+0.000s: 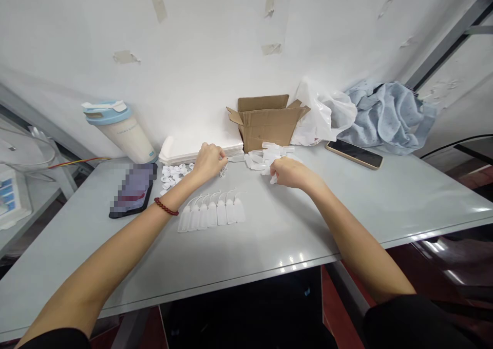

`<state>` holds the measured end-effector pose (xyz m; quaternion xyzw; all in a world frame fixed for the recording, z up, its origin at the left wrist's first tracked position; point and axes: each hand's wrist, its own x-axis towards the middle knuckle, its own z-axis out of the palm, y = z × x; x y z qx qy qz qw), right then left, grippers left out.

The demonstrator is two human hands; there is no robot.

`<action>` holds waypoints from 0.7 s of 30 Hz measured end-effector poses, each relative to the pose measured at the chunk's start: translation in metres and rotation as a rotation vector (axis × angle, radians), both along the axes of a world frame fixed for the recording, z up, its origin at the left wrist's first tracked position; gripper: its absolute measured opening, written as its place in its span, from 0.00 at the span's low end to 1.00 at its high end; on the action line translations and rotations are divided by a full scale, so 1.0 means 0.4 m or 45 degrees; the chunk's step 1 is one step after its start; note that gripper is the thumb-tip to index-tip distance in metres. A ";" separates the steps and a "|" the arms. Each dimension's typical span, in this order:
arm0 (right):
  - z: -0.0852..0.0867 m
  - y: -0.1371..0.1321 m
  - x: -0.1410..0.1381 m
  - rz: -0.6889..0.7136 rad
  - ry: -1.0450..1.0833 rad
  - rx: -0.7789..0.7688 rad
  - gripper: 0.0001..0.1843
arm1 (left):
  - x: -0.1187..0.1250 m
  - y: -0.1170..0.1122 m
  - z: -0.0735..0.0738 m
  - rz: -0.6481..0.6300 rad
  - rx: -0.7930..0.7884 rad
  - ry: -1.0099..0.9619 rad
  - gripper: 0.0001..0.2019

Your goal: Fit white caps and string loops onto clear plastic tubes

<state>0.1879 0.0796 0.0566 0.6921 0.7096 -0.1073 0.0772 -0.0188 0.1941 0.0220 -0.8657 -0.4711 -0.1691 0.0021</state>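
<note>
My left hand [210, 161] is closed in a pinch at the front of the white stack, over some thin white strings [223, 172]; it appears to grip a string. My right hand [288, 172] is closed on a small translucent plastic tag [273, 179], mostly covered by the fingers. Just behind it spreads a loose pile of translucent tags [256, 160]. In front of my left hand, several tags with string loops [211, 214] lie side by side in a row. Small white ring-like pieces [173, 174] are heaped left of my left hand.
Along the wall stand a tumbler [123, 133], a white flat stack [185, 149], an open cardboard box [265, 125], a plastic bag [319, 115] and a blue cloth [389, 115]. Phones lie left [134, 190] and right [354, 154] on the grey table [269, 241].
</note>
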 end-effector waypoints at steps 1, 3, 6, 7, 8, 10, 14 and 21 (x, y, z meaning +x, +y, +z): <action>-0.002 0.001 0.000 -0.002 -0.015 0.011 0.15 | -0.004 0.000 0.003 0.014 -0.001 -0.095 0.10; -0.005 0.001 0.002 -0.001 -0.021 0.038 0.15 | -0.015 -0.002 0.012 0.051 -0.031 -0.274 0.09; -0.006 0.002 0.009 0.003 0.085 0.095 0.16 | -0.038 -0.020 0.031 0.120 -0.139 -0.549 0.09; -0.007 0.003 0.010 0.013 0.151 0.130 0.15 | -0.048 -0.032 0.039 0.139 -0.197 -0.647 0.09; -0.008 0.003 0.011 0.032 0.225 0.176 0.15 | -0.058 -0.047 0.046 0.150 -0.278 -0.737 0.09; -0.012 0.002 0.005 0.097 0.377 0.299 0.13 | -0.077 -0.086 0.058 0.161 -0.453 -0.885 0.08; -0.030 -0.009 -0.037 0.305 0.644 0.553 0.09 | -0.106 -0.179 0.061 0.184 -0.751 -1.025 0.06; -0.066 -0.043 -0.119 0.505 0.743 0.611 0.10 | -0.115 -0.261 0.030 0.052 -0.970 -1.301 0.07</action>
